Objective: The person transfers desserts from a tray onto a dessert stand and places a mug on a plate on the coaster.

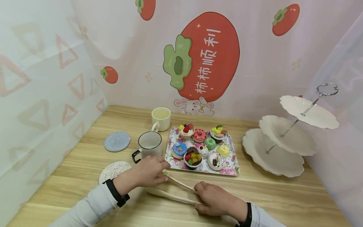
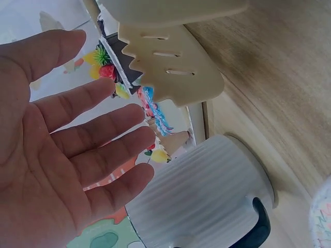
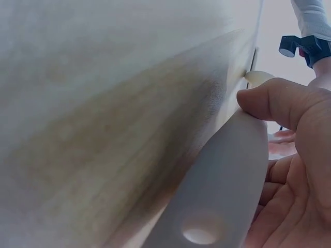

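Note:
A pair of cream food tongs (image 1: 173,196) stands spread apart low over the table, its two arms reaching left from my right hand (image 1: 216,198). The right wrist view shows the thumb of that hand on the broad handle end of the tongs (image 3: 212,175), with the fingers curled round it. My left hand (image 1: 148,171) is beside the far ends of the tongs. In the left wrist view its fingers spread loosely, palm bare, next to the serrated, slotted tip (image 2: 176,67). Close behind this hand stands a ribbed white mug (image 1: 150,143) with black rim and handle.
A floral tray (image 1: 233,157) carries several toy cakes and donuts behind the hands. A cream mug (image 1: 161,119) stands behind the ribbed one. Left are a blue-grey coaster (image 1: 117,141) and a speckled coaster (image 1: 112,171). A three-tier white stand (image 1: 278,160) occupies the right.

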`<action>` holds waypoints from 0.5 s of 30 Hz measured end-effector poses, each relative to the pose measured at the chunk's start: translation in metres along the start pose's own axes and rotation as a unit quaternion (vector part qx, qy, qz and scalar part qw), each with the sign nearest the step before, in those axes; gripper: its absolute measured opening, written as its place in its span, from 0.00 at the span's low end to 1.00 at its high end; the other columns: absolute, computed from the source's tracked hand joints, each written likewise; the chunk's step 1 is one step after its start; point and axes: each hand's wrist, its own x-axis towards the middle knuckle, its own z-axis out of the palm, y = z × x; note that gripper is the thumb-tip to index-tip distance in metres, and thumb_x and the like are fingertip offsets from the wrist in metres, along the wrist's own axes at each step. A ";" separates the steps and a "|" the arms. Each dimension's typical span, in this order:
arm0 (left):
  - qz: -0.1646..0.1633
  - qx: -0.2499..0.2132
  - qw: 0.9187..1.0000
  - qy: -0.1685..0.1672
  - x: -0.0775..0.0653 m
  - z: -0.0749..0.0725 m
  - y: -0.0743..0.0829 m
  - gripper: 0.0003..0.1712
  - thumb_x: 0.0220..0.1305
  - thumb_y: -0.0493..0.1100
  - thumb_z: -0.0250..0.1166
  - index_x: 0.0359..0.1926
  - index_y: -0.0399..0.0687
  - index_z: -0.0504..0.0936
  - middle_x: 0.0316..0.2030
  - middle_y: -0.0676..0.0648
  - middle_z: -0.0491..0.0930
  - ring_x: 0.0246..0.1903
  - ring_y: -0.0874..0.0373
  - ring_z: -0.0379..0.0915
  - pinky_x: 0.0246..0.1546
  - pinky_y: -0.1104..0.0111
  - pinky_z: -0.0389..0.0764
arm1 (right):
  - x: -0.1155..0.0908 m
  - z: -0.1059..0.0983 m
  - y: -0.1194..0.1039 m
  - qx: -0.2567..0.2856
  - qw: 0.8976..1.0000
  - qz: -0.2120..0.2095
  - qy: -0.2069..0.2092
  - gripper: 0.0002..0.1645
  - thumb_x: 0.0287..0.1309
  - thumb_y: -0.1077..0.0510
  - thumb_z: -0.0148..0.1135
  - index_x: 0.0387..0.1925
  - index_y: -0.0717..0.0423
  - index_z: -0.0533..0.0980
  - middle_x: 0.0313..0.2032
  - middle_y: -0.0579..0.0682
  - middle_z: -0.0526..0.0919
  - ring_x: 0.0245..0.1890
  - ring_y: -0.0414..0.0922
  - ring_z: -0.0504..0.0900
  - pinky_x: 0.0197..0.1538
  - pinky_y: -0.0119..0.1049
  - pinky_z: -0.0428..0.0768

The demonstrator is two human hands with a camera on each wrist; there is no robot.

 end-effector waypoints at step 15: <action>-0.005 -0.008 1.000 0.021 0.000 0.001 -0.004 0.16 0.53 0.45 0.67 0.41 0.42 0.80 0.31 0.50 0.76 0.30 0.58 0.73 0.29 0.66 0.75 | -0.014 0.001 0.002 0.030 0.998 -0.002 0.053 0.23 0.61 0.55 0.56 0.54 0.60 0.64 0.40 0.49 0.73 0.29 0.34 0.70 0.30 0.30 0.72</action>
